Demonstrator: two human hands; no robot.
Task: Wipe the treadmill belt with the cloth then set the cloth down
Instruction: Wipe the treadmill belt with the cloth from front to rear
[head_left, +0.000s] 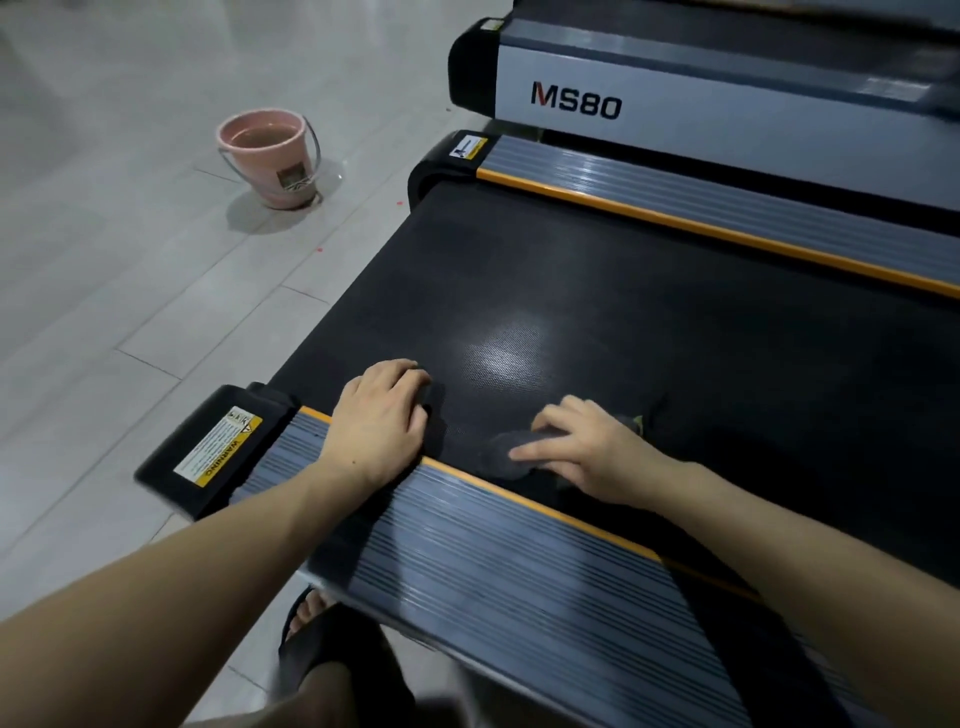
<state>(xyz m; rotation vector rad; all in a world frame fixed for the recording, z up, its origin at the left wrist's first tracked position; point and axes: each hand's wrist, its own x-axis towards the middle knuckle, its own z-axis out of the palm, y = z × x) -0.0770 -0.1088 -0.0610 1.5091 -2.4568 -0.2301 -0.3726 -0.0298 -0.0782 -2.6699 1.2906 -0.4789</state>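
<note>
Mid-wipe, the right hand (587, 452) pressed flat on the dark cloth (506, 457) on the belt (571, 270), the left hand (382, 415) empty, bracing; next likely another stroke.

The light is dim and cool, falling from overhead: it leaves a soft white glare patch on the treadmill belt (571, 291), just beyond the two hands. Past the belt's far end, the bucket (270, 156) throws a faint shadow on the pale floor (104, 260). The near side rail (493, 561) is smeared with motion blur. Straight edges bow toward the corners, and the nearest forearms look soft.
</note>
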